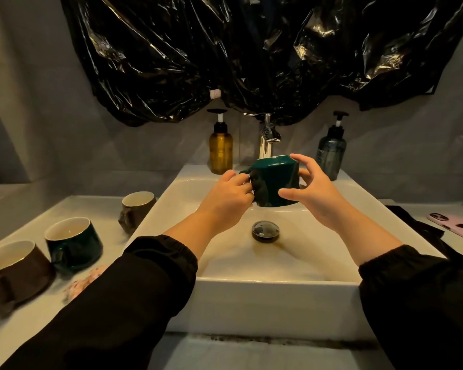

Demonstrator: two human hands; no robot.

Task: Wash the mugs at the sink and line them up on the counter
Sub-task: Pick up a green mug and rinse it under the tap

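A dark green mug (274,181) hangs upside down over the white sink (278,287), just below the chrome tap (268,141). My left hand (229,200) grips its handle on the left side. My right hand (309,188) cups the mug's right side, thumb under the lower rim and fingers spread at the top. On the counter left of the sink stand three mugs: a brown mug (135,209) nearest the basin, a green mug (74,243) in the middle, and another brown mug (14,271) at the far left.
An amber pump bottle (220,149) and a blue-grey pump bottle (332,153) flank the tap. A black drain plug (265,230) sits in the basin. A pink cloth (84,283) lies by my left sleeve. A pink phone (457,225) and a black item lie at the right.
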